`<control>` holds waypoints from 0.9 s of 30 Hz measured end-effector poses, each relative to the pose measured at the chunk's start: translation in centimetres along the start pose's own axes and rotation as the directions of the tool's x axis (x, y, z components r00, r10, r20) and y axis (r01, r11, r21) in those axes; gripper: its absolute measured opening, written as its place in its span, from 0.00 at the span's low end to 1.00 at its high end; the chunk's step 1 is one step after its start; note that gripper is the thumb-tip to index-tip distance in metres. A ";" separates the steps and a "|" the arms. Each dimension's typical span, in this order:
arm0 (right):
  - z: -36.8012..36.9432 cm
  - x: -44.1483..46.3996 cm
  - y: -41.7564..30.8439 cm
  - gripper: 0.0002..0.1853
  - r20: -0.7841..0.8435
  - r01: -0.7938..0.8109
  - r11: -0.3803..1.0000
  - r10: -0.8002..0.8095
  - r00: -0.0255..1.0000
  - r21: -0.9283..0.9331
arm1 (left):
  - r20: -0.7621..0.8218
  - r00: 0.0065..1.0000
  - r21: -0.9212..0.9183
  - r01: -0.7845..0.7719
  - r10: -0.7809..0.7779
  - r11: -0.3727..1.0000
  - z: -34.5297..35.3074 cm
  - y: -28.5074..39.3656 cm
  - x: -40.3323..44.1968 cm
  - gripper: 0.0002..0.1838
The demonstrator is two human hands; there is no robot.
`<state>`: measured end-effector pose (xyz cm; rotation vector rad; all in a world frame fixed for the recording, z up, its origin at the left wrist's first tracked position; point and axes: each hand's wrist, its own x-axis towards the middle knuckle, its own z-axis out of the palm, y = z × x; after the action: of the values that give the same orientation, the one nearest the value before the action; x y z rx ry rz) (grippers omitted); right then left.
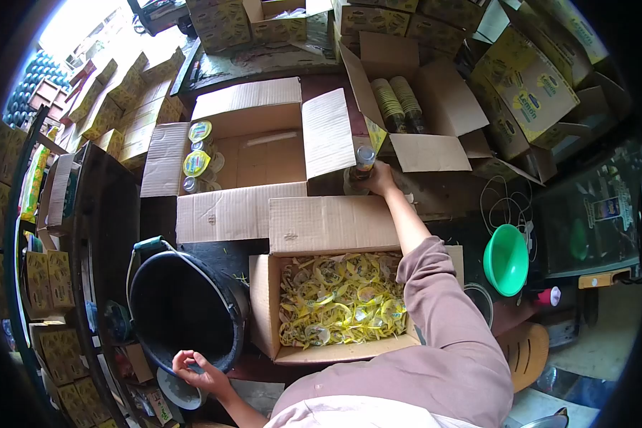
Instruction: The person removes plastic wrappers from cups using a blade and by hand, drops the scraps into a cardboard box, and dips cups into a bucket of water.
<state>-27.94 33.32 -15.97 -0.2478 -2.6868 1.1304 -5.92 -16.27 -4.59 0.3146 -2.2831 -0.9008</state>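
Note:
My right hand [380, 180] reaches forward between the upper boxes, its fingers wrapped round a small clear bottle [364, 158] with dark contents. My left hand [198, 372] hovers by the near rim of a black bucket [137, 307], its fingers loosely bent and apart with nothing in them. Below my right forearm stands an open carton [264, 307] filled with yellow and clear plastic scraps [342, 303]. Ahead on the left, an open cardboard box [239, 207] holds several clear cups with yellow lids [196, 163] along its left side.
Another open box [442, 93] at the back holds two stacks of cups [396, 100]. A green bowl [506, 260] and a white cable [493, 203] are at the right. Yellow printed cartons [524, 100] are piled around, and a grey basin [180, 391] sits below the bucket.

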 end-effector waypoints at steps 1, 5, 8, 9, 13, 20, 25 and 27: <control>-0.1 0.0 0.1 0.29 -0.005 0.022 1.000 -0.022 1.000 0.003 | -0.001 1.000 -0.005 0.009 -0.009 1.000 0.1 0.0 0.0 0.10; 1.6 -0.6 2.1 0.29 -0.002 -0.056 0.995 0.056 0.998 -0.086 | -0.003 0.999 0.001 0.035 -0.035 0.999 -0.1 -0.4 -0.1 0.09; 1.5 -0.9 2.6 0.29 -0.011 -0.042 0.992 0.041 0.999 -0.122 | -0.004 0.999 -0.003 0.049 -0.049 0.999 -0.3 -0.5 -0.4 0.09; 1.6 -1.0 2.6 0.29 -0.001 -0.049 0.987 0.049 0.999 -0.151 | 0.001 0.999 -0.007 0.046 -0.046 0.999 -0.3 -0.2 -0.3 0.09; 1.4 -0.4 2.7 0.30 0.015 -0.032 0.986 0.035 0.999 -0.166 | 0.007 1.000 -0.176 0.019 -0.018 0.984 -0.3 0.2 0.3 0.11; -3.7 2.6 -1.4 0.40 0.273 -0.262 0.955 0.291 0.917 -0.137 | 0.160 0.986 -0.205 -0.006 0.039 0.979 -3.5 -2.3 1.9 0.16; -10.8 1.4 -12.9 0.38 0.105 -0.110 0.926 0.157 0.982 -0.360 | 0.201 0.977 -0.073 -0.059 0.072 0.996 -2.5 -2.4 2.3 0.18; -7.7 3.5 -15.4 0.29 -0.096 0.253 0.940 -0.281 0.955 -0.227 | 0.243 0.968 -0.064 -0.041 0.055 0.997 -2.7 -2.4 2.5 0.18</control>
<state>-30.37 28.79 0.79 0.0149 -2.6258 0.7251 -6.06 -20.50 -3.50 0.1270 -2.4712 -1.0276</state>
